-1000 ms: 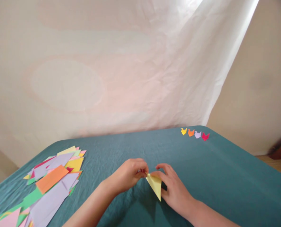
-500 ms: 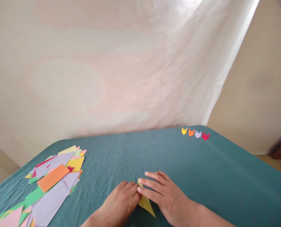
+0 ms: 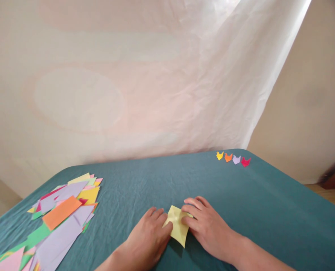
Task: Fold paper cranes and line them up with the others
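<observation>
A pale yellow sheet of paper with creases lies near the front of the table, opened out into a diamond-like shape with one corner pointing towards me. My left hand grips its left edge, with the thumb on top and the other fingers curled. On the opposite edge, my right hand pinches the paper between thumb and fingers. The undersides of both grips are hidden.
Loose coloured papers are heaped along the left side of the teal-covered table. Several small folded paper birds stand in a row at the far right corner. A pale cloth hangs behind.
The yellow paper was folded into a narrow triangle; now it is spread wider. My right hand has moved right, away from my left, and its fingers have bent onto the paper's edge.
</observation>
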